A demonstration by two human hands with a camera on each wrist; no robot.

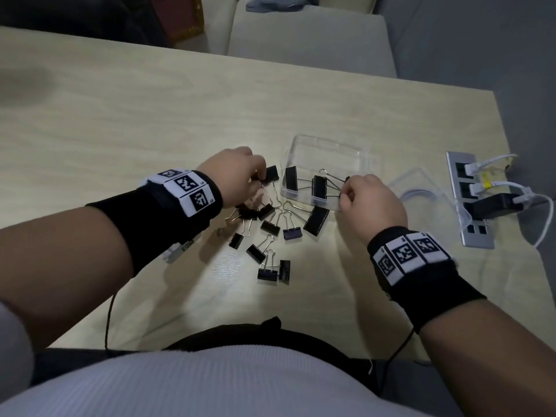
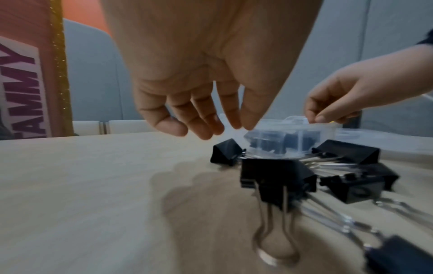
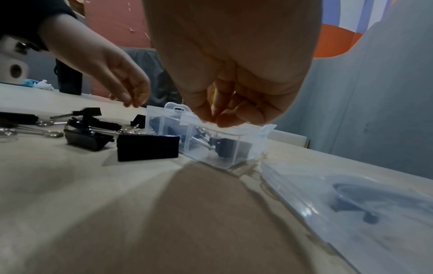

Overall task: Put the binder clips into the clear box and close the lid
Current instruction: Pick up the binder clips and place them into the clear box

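Observation:
The clear box [image 1: 331, 143] stands open on the wooden table and holds two black binder clips [image 1: 291, 179]. My right hand [image 1: 345, 188] hovers over the box's near right corner. Its fingertips [image 3: 215, 119] pinch the wire handle ends of the right-hand clip [image 1: 319, 186]. My left hand [image 1: 261, 176] hangs just left of the box with fingers [image 2: 211, 128] loosely curled and holding nothing. It is right above a loose clip [image 1: 272, 173]. Several more clips [image 1: 270, 225] lie scattered in front of the box. The clear lid [image 1: 421, 183] lies to the right of the box.
A silver power strip [image 1: 469, 233] with white plugs and a black adapter lies at the table's right edge, just beyond the lid. A pale chair [image 1: 310, 34] stands at the far side. A thin black cable [image 1: 109, 320] hangs over the near edge.

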